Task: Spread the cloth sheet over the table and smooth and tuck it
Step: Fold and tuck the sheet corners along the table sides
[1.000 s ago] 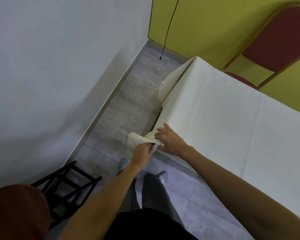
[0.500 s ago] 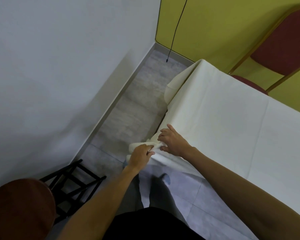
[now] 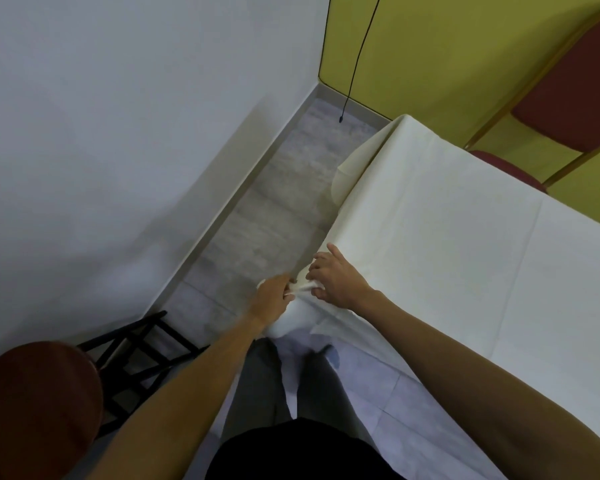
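we tuck the spread cloth sheet (image 3: 447,237) at the covered table's near corner
our left hand (image 3: 274,294) pinches the bunched corner, our right hand (image 3: 336,280) presses flat; soft, light cloth, we judge, best held at its hem.

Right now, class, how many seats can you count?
2. A red padded chair beyond the cloth sheet, upper right; a brown-topped stool at lower left. More may lie out of view.

The surface is fully hidden under the cloth sheet (image 3: 447,237), which runs off frame at right + bottom. Left hand (image 3: 272,294) fingertips are buried in the bunched corner, blurred there. Red chair (image 3: 568,98) cut by top/right edges; cable (image 3: 359,53) exits top; brown stool (image 3: 39,400) cut at left.
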Tool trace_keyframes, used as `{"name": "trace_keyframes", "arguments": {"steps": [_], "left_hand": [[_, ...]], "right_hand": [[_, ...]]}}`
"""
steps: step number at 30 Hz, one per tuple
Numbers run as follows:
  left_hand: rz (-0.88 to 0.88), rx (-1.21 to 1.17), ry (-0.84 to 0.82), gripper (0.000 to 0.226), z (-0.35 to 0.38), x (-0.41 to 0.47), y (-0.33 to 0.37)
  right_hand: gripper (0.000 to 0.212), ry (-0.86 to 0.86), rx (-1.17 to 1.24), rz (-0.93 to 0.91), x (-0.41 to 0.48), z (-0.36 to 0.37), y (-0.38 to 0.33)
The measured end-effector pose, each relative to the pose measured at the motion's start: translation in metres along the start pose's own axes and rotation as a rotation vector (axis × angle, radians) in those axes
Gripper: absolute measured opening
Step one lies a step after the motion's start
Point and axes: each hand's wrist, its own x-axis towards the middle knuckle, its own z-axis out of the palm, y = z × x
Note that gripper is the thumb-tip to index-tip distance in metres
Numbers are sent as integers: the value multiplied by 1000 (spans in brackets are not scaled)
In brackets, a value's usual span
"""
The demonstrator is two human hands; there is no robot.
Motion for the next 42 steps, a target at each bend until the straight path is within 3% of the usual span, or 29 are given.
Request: {"name": "trace_keyframes", "arguments": {"steps": [3,9,17,20,23,25,29,33,42], "left_hand": [[45,144,-4,23,1,6,-1],[109,213,-62,7,-6,27,-6],[216,268,-176,19,-35,74,3],[234,323,-187,23,-37,87,16],[260,303,-179,21,-31,90,30],[265,249,-162,21,-28,90,36],[22,103,-155,17,-25,88,45],[-83,-15,-260,11,-22,76,48],[-318,-424,-131,28,-15,43,63]], "right_hand": [[29,8,-11,14,1,3,0],[20,36,-29,59,5,10,-2],[22,58,-36,73,6,17,-5],[45,181,6,96,3,26,-8],[74,248,47,261,-10,32,-16],[77,277,40,332,-18,35,-21],[74,321,110,357,-16,35,-21],[69,298,104,331,-16,33,-16],[46,263,25,270,3,12,10]]}}
